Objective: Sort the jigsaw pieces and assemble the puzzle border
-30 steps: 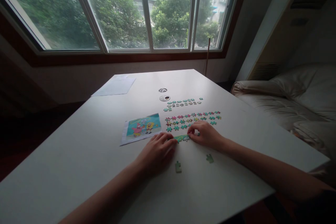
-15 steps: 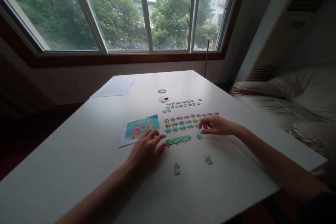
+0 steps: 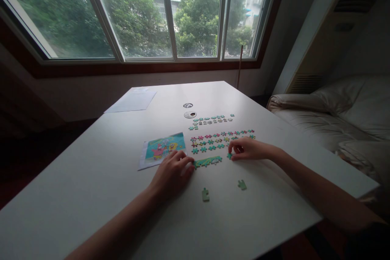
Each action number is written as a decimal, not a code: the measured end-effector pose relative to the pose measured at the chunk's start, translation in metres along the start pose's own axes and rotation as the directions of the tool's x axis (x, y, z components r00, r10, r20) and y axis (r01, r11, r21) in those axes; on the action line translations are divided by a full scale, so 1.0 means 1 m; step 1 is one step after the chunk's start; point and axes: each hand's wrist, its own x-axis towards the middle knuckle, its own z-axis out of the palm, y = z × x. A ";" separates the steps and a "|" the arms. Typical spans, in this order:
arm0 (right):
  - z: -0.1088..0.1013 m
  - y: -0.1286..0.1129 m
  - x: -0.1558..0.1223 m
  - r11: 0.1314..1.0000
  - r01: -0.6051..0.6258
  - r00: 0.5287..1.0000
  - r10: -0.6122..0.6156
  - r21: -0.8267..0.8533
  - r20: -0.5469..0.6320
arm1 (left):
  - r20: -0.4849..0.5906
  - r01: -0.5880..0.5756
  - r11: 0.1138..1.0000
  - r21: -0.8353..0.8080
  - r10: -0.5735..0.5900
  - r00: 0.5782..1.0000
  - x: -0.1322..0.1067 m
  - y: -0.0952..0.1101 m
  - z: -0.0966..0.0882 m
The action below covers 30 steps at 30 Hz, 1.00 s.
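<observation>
**Two hands are closing in on a strip of joined puzzle pieces**

A person's hands are working from opposite ends of a short joined strip (image 3: 208, 161) of green puzzle pieces, which is lying on the white table (image 3: 91, 178) with its long axis running left to right, tilted slightly up toward the right. The left hand (image 3: 172, 172) is lying palm down with its fingers loosely apart, the fingertips touching the strip's left end. The right hand (image 3: 248, 149) is coming in from the right, thumb and forefinger drawn together on a single teal piece (image 3: 229, 156) just beside the strip's right end. Whether that piece is touching the strip or clear of the table cannot be told. Both forearms are reaching in from the near edge, the right wrist held low. The sorted rows of pieces (image 3: 222, 140) are sitting just beyond the strip, the reference picture (image 3: 163, 149) is lying to the left above the left hand, and two loose green pieces (image 3: 205, 194) are waiting nearer the person, apart from both hands.
</observation>
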 end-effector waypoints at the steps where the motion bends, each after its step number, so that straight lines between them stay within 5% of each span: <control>1: 0.000 0.000 0.000 1.000 -0.001 1.000 0.001 -0.001 -0.004 | -0.002 -0.001 1.000 0.006 0.001 1.000 0.000 0.000 0.000; 15: -0.007 -0.007 0.012 0.997 0.018 0.997 -0.024 -0.072 -0.076 | -0.049 -0.009 0.999 0.042 0.011 0.999 -0.002 0.000 -0.001; 21: -0.010 -0.002 0.059 0.984 0.038 0.987 -0.064 -0.173 -0.151 | -0.022 -0.002 0.999 0.048 0.003 1.000 -0.001 0.002 -0.003; 30: -0.001 -0.003 0.144 0.961 -0.089 0.942 -0.004 -0.261 -0.335 | -0.031 -0.012 0.999 0.037 0.013 0.999 0.000 0.000 -0.003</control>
